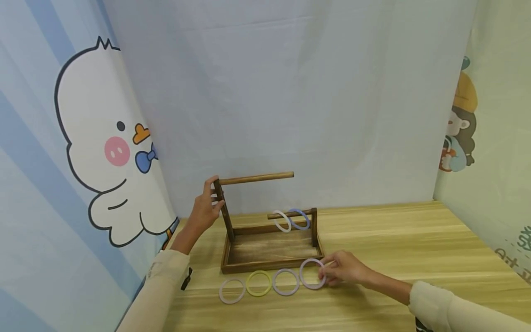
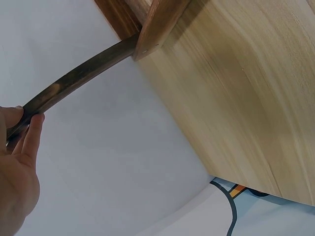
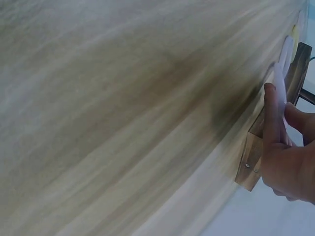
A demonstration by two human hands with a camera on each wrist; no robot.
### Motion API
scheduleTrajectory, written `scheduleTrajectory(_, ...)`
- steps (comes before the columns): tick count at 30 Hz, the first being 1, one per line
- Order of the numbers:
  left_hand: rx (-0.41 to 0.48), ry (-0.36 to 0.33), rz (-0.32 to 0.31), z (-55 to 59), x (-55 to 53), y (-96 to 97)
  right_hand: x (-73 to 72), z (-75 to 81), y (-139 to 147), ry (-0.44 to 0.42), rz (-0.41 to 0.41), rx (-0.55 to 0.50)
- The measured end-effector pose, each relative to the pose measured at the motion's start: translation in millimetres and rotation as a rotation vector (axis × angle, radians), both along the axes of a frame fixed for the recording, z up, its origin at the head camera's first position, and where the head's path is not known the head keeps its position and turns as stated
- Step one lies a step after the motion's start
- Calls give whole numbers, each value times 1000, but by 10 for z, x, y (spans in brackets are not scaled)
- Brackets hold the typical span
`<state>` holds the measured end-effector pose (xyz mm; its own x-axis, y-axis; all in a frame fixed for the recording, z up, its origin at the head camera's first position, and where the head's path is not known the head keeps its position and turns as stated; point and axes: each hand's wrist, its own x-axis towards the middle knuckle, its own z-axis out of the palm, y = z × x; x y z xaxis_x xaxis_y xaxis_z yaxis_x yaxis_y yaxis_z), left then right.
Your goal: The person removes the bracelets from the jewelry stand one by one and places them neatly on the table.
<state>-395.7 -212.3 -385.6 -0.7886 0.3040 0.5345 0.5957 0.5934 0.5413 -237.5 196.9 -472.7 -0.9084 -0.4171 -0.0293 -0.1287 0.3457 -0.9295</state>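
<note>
My left hand point(image 1: 204, 207) grips the top of the tall post of a dark wooden ring stand point(image 1: 271, 265); the left wrist view shows thumb and fingers on either side of that post point(image 2: 78, 73). My right hand point(image 1: 344, 268) pinches the edge of a lilac ring point(image 1: 303, 280) at the front right corner of the stand. In the right wrist view the ring point(image 3: 279, 91) sits between thumb and fingers. A white ring point(image 1: 277, 220) and a blue ring point(image 1: 306, 225) hang on the short lower bar. The long upper bar point(image 1: 257, 178) carries none.
In front of the stand, a pale pink ring point(image 1: 221, 295), a yellow-green ring point(image 1: 248, 287) and a lavender ring point(image 1: 274, 287) lie in a row on the wood-grain table point(image 1: 398, 244). A small black item point(image 1: 187, 279) is by the left sleeve. Printed cloths surround the table.
</note>
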Motion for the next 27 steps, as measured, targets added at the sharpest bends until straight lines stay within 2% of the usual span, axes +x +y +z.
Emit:
scheduleTrajectory(6, 5, -25, -1, 16, 23, 4, -18, -90, -2, 21, -79, 15)
scheduleTrajectory(12, -5, -10, 2, 13, 18, 2, -39, -135, 1, 112, -135, 67)
scheduleTrajectory(19, 6, -23, -3, 6, 17, 2, -38, -153, 6, 213, -167, 128)
scheduleTrajectory(27, 10, -6, -5, -7, 11, -8, -32, -161, -1, 256, -159, 123)
